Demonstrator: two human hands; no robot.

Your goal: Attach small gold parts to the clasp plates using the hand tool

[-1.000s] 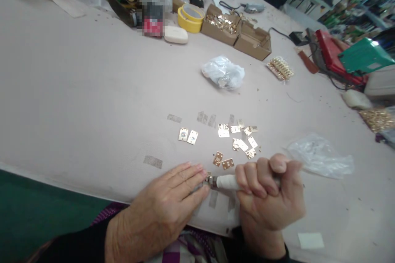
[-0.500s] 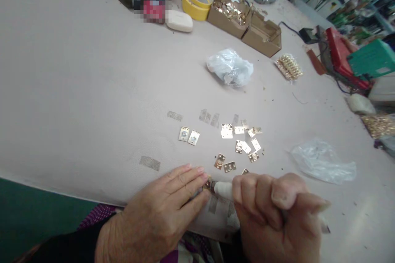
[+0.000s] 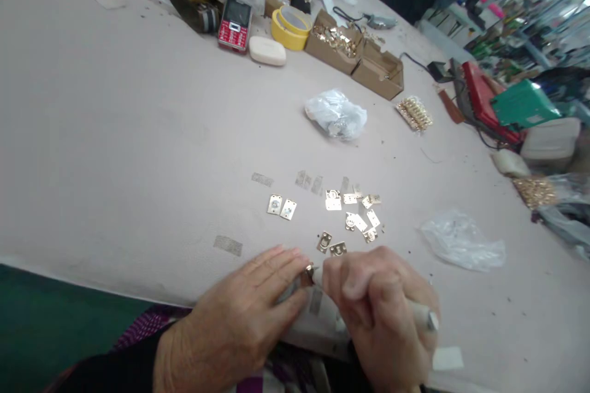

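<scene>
My right hand (image 3: 385, 310) is wrapped round a white pen-like tool (image 3: 421, 315), whose tip touches a small metal piece (image 3: 308, 274) near the table's front edge. Against the other side of that piece rest the fingertips of my left hand (image 3: 244, 304), palm down and pressed on it. Beyond my hands lie two gold plates with studs, one of them a plate (image 3: 275, 204) on the left. Several gold plates and fittings (image 3: 350, 221) are scattered farther right. Part of the metal piece is hidden by my fingers.
A plastic-wrapped bundle (image 3: 336, 114) lies mid-table, with a clear bag (image 3: 463, 239) to the right. Farther back are a red phone (image 3: 235, 24), white soap-like block (image 3: 267, 51), yellow tape (image 3: 290, 27), cardboard boxes (image 3: 378, 69) and a green box (image 3: 524, 103).
My right hand has moved left and closer to my left hand, with the tool held steeper. The view has shifted slightly, and a white slip now shows beside my right wrist.
</scene>
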